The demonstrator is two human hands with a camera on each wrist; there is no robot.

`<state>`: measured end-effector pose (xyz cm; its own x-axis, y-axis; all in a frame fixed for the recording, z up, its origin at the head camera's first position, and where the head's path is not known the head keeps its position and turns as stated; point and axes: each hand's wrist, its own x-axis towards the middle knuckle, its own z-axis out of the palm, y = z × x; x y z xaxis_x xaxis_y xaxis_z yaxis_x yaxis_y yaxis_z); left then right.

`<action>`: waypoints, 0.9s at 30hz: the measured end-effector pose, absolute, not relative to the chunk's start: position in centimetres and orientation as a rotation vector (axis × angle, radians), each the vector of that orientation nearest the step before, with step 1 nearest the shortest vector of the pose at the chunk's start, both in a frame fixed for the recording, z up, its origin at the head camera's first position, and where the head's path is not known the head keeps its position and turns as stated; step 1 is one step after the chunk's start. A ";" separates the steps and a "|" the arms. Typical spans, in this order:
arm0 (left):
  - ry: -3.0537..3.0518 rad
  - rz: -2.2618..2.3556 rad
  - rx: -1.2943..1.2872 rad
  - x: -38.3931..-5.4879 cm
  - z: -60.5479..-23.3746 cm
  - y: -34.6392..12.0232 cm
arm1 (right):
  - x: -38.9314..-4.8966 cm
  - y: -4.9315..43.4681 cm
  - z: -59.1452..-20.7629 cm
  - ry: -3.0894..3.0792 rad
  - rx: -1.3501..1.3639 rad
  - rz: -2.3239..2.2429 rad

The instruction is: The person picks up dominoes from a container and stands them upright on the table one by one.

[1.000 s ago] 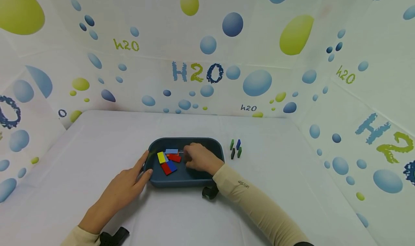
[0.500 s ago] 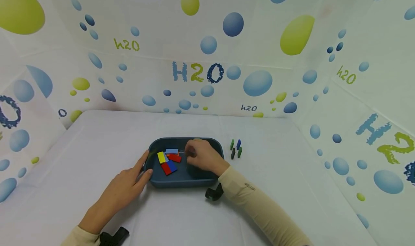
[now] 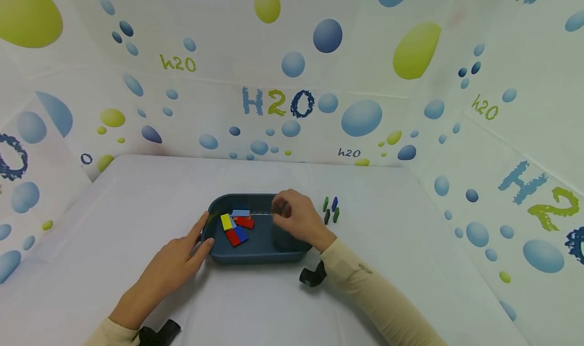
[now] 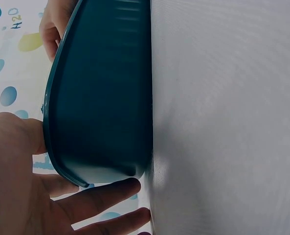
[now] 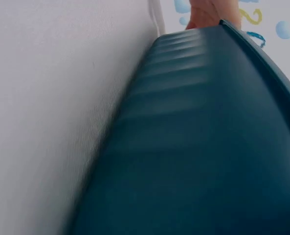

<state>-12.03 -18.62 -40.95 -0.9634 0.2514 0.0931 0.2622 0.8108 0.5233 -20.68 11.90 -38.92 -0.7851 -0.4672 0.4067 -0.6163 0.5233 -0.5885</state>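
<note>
While blocks (image 3: 245, 223) lie in the tray (image 3: 257, 258), left fingers (image 3: 197, 226) spread wide against it; right fingers' (image 3: 285, 196) hold is unclear.

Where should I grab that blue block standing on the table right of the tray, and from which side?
Probably pinch the blue block near its top, thumb and finger on opposite broad sides, coming from above. It stands upright and looks thin, its top is exposed, and a green block stands just in front.
</note>
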 end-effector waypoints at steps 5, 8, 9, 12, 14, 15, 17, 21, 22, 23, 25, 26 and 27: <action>-2.959 -0.846 -0.431 -12.0 -40.7 -18.5 | -20.5 13.0 -38.8 -2.488 0.892 1.154; -2.956 -0.844 -0.433 -12.0 -40.7 -18.5 | -20.5 13.6 -38.8 -2.474 0.869 1.162; -2.956 -0.846 -0.434 -12.0 -40.8 -18.5 | -20.5 13.8 -38.8 -2.472 0.861 1.167; -2.958 -0.848 -0.435 -12.0 -40.8 -18.5 | -20.4 14.4 -38.9 -2.462 0.843 1.188; -2.956 -0.847 -0.436 -12.0 -40.8 -18.5 | -20.3 14.8 -38.9 -2.452 0.835 1.202; -2.955 -0.847 -0.436 -12.0 -40.8 -18.5 | -20.3 15.0 -38.9 -2.447 0.830 1.203; -2.953 -0.845 -0.436 -12.0 -40.8 -18.5 | -20.2 15.3 -39.0 -2.446 0.815 1.202; -2.951 -0.845 -0.434 -12.0 -40.8 -18.5 | -20.1 15.8 -38.9 -2.450 0.768 1.193; -2.952 -0.847 -0.434 -12.0 -40.9 -18.5 | -20.0 15.9 -38.9 -2.449 0.759 1.194; -2.953 -0.848 -0.434 -12.0 -40.9 -18.5 | -19.9 16.0 -38.9 -2.445 0.752 1.196; -2.955 -0.849 -0.432 -11.9 -40.9 -18.5 | -19.8 16.3 -38.9 -2.438 0.735 1.191; -2.956 -0.850 -0.431 -11.9 -40.9 -18.5 | -19.8 16.4 -39.0 -2.432 0.730 1.187; -2.956 -0.853 -0.431 -11.9 -40.9 -18.5 | -19.7 16.6 -39.0 -2.423 0.726 1.187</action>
<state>-11.92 -18.50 -40.85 -0.9610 0.2541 0.1093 0.2733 0.8110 0.5173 -19.73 16.57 -38.99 -0.8091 -0.2925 0.5097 -0.5820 0.5190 -0.6260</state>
